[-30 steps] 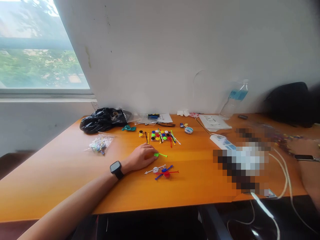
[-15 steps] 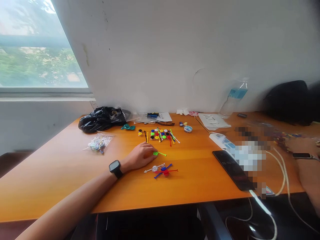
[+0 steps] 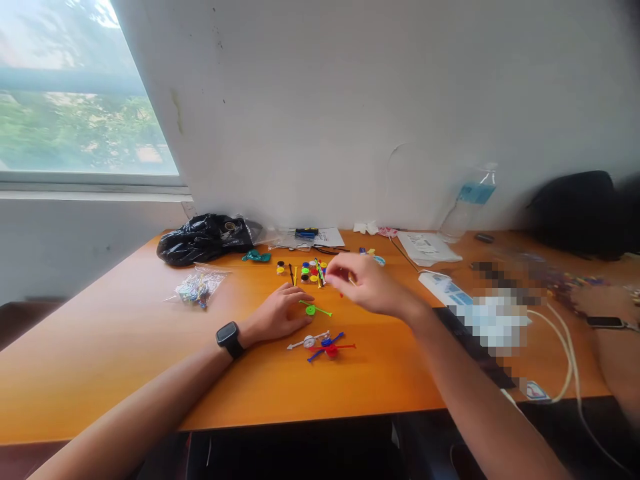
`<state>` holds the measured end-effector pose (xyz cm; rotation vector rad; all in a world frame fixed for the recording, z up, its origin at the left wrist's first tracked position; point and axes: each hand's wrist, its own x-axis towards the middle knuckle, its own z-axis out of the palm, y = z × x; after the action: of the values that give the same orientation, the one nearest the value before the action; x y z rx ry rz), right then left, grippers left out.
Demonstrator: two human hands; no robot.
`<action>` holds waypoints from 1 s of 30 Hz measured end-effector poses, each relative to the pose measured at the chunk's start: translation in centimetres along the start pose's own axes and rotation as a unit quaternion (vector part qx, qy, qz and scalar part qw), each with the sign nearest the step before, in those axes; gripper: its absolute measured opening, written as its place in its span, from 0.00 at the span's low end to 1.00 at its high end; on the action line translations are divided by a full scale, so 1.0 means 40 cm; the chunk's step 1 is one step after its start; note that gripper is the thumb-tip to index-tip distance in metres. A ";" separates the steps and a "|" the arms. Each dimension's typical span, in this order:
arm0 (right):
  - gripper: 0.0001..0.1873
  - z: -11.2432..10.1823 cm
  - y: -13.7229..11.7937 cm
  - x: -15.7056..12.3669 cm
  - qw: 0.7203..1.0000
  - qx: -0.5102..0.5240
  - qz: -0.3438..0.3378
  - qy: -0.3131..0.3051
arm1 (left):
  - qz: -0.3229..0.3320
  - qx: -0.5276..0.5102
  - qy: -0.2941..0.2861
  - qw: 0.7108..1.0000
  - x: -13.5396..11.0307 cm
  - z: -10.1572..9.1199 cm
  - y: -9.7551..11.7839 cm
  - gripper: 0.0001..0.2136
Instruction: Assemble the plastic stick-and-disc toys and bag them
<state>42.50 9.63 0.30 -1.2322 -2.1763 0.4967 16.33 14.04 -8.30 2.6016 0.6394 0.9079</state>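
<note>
My left hand [image 3: 280, 313], with a black watch at its wrist, lies on the table with its fingers loosely spread. Just beside its fingertips is a green spinner [image 3: 311, 310] with an arrow-shaped arm. Nearer to me lie a white spinner [image 3: 309, 341], a blue one [image 3: 327, 342] and a red one [image 3: 332, 353], close together. My right hand [image 3: 367, 283] hovers over the right side of the small coloured discs [image 3: 306, 278] and arrow sticks [image 3: 295, 275]. Its fingers are bent, with a gap between thumb and forefinger; nothing shows in them. It hides several parts.
A clear bag of small parts [image 3: 196, 288] and a black plastic bag [image 3: 205, 239] lie at left. A power strip [image 3: 445, 287], a dark phone [image 3: 463, 337] and white cables [image 3: 570, 340] are at right. Another person's hand [image 3: 605, 300] is at the far right.
My right hand has come in from the right, over the coloured parts. The green spinner has turned and now lies clear of my left fingertips. My left hand has barely moved.
</note>
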 end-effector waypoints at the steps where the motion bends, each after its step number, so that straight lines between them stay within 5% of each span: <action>1: 0.06 0.030 0.010 0.013 1.000 -0.014 0.001 -0.024 | -0.005 -0.001 0.004 1.000 0.000 -0.003 0.001 0.14; 4: 0.07 0.123 0.053 0.033 0.995 -0.029 0.005 -0.098 | -0.008 -0.010 0.002 1.000 0.000 -0.011 0.006 0.13; 7: 0.11 0.171 0.091 0.028 0.995 -0.007 -0.014 -0.095 | 0.004 -0.011 -0.002 1.000 -0.001 -0.012 0.006 0.10; 23: 0.03 0.204 0.114 0.022 1.000 0.008 -0.008 -0.014 | 0.004 0.018 0.006 1.000 0.001 -0.023 0.007 0.11; 30: 0.03 0.196 0.093 0.021 0.994 0.107 -0.003 -0.001 | -0.004 0.048 0.037 0.998 0.003 -0.030 0.012 0.17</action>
<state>39.49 11.95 -7.55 -1.1078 -2.0652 0.7090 15.78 13.85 -7.14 2.6585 0.7281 0.9976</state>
